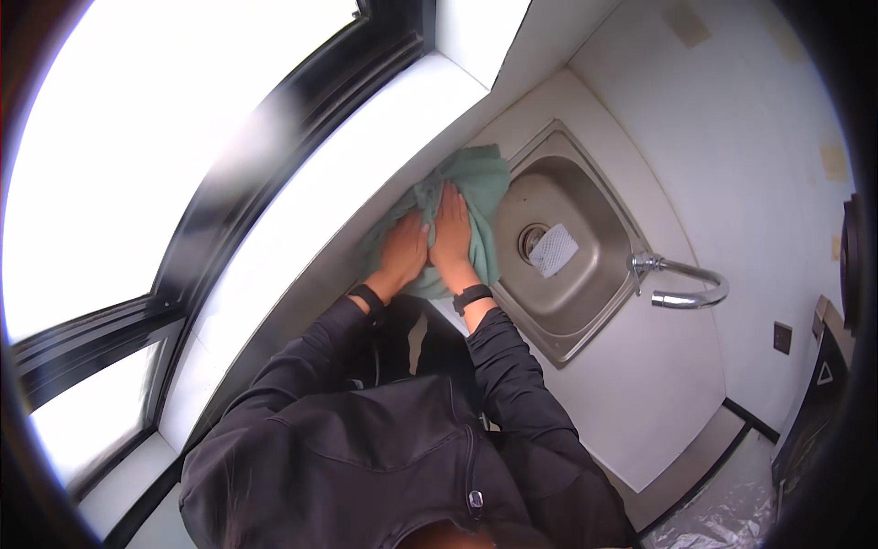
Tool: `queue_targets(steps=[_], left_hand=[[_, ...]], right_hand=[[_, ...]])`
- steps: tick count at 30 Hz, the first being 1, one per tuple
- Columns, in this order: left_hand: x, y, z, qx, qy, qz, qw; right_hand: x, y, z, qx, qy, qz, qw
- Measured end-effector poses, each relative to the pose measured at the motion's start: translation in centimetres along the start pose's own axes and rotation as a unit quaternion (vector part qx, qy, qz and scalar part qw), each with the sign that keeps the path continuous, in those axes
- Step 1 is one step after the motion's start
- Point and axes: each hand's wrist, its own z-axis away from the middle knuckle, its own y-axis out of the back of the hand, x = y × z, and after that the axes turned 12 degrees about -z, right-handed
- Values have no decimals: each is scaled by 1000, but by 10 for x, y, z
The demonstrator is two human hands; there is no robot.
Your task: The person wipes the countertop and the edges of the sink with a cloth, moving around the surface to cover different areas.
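Observation:
A green cloth [483, 182] lies spread and bunched on the counter strip between the window wall and the sink, its right edge reaching the sink's rim. Both hands press on it with extended fingers, side by side. My left hand [405, 250] rests on its left part, the thumb near the other hand. My right hand [451, 226] lies on the cloth's middle, fingers pointing away from me. Folds of cloth show between the hands. Whether any cloth is gripped under the palms is hidden.
Right of the cloth is a stainless steel sink [583, 185] with a white mesh-patterned piece [554, 250] beside its drain [531, 240]. A chrome faucet [693, 298] curves over the counter [638, 405]. A window ledge [343, 185] runs along the left. A wall socket [782, 337] is at the right.

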Motion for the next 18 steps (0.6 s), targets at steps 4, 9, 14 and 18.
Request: queue_targets(steps=[4, 9, 14, 18], left_hand=[[18, 2, -17, -40, 52, -3, 998], [32, -9, -59, -28, 29, 22, 999], [37, -23, -87, -115, 9, -20, 993], [42, -27, -81, -55, -37, -44, 997]], right_hand=[[13, 12, -16, 27, -7, 21, 999], [35, 33, -60, 2, -16, 169, 986], [49, 46, -85, -16, -41, 140, 989], [75, 34, -88, 24, 24, 169, 985]])
